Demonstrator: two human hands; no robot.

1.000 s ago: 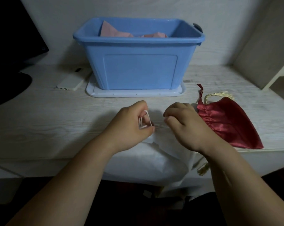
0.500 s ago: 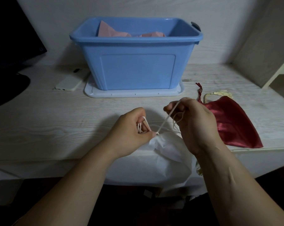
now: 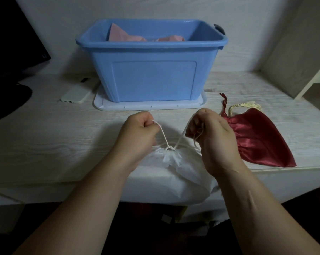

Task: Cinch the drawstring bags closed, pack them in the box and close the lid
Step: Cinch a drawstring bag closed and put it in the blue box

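A white drawstring bag [image 3: 181, 173] lies at the table's front edge and hangs partly over it, its mouth gathered tight. My left hand [image 3: 137, 133] grips one end of its white cord [image 3: 163, 138]. My right hand [image 3: 209, 131] grips the other end, so the two strands rise in a V from the bag's neck. A red satin drawstring bag [image 3: 256, 140] with a cream cord lies flat to the right, beside my right hand. The open blue box [image 3: 152, 78] stands behind, on its pale lid [image 3: 150, 106], with pink bags [image 3: 122, 34] inside.
A white phone [image 3: 76, 93] lies left of the box. A dark monitor and its base [image 3: 10, 52] fill the far left. A shelf unit [image 3: 310, 70] stands at the right. The table [image 3: 54, 137] is pale wood grain.
My hands have moved apart and away from the bag, drawing the cord out taut. The white bag's mouth has gathered shut.
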